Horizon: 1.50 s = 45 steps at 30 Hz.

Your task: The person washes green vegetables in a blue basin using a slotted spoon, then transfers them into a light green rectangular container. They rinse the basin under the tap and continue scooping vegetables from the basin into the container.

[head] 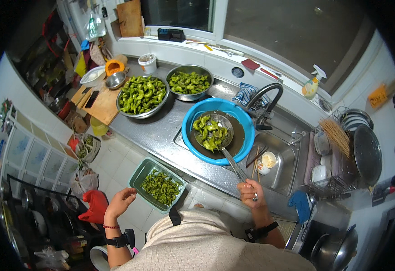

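My right hand (251,194) grips the long handle of a perforated metal skimmer (229,159). Its round bowl is over the blue plastic basin (185,142), which holds murky brown water (239,127). Several green peppers (211,132) lie in the skimmer; how deep its bowl sits in the water I cannot tell. My left hand (120,202) is in the air with nothing in it, fingers slightly bent, near the rim of a pale green tub (138,179) on the floor. Small green pepper pieces (160,188) lie inside that tub.
Two steel bowls heaped with green peppers, a front one (143,95) and a rear one (189,83), stand left of the basin. A wooden board (107,110) carries a phone (92,99). The faucet (274,91) arches beside the basin; the sink (285,169) holds chopsticks and cups.
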### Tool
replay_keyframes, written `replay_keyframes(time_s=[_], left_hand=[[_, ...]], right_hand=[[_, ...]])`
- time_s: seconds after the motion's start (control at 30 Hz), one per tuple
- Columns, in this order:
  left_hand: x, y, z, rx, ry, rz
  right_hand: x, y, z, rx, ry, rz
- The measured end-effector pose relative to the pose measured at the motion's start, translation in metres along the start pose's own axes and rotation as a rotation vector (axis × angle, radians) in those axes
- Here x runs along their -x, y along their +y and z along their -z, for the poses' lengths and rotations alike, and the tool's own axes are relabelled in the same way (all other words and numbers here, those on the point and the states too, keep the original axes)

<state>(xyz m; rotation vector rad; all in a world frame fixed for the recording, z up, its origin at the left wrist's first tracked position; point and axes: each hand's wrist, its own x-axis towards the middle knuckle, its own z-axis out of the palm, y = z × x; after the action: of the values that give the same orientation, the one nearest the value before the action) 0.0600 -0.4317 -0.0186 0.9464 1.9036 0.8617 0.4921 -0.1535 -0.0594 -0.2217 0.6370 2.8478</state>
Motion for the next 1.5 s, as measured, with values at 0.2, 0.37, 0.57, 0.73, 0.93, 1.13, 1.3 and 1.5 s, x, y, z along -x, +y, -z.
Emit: replay_keyframes(time_s=[0.2,0.37,0.57,0.73,0.93,1.13,1.3,1.5], left_hand=[[-0.001,-0.009,0.01,0.022,-0.032,-0.026],[0.007,-0.024,0.015,0.012,-0.025,-0.07],[0.016,-0.044,0.027,0.028,-0.02,-0.059],[0.02,-0.056,0.035,0.071,-0.04,-0.028],[0.026,-0.07,0.044,0.045,0.011,-0.066],[0.03,-0.077,0.053,0.021,-0.028,-0.046],[0.035,-0.079,0.056,0.028,0.006,-0.108],[0.036,-0.087,0.054,0.094,0.06,-0.128]], right_hand=[[0.009,0.033,-0.024,0.137,-0.002,0.059],[0.008,0.061,-0.025,0.03,0.018,0.209],[-0.003,0.085,-0.005,-0.093,0.027,0.253],[-0.024,0.099,-0.002,-0.137,-0.009,0.295],[-0.033,0.106,-0.012,-0.145,-0.032,0.329],[-0.035,0.121,-0.001,-0.055,-0.082,0.314],[-0.036,0.127,-0.003,-0.133,-0.071,0.397],[-0.039,0.13,0.001,-0.049,-0.078,0.38]])
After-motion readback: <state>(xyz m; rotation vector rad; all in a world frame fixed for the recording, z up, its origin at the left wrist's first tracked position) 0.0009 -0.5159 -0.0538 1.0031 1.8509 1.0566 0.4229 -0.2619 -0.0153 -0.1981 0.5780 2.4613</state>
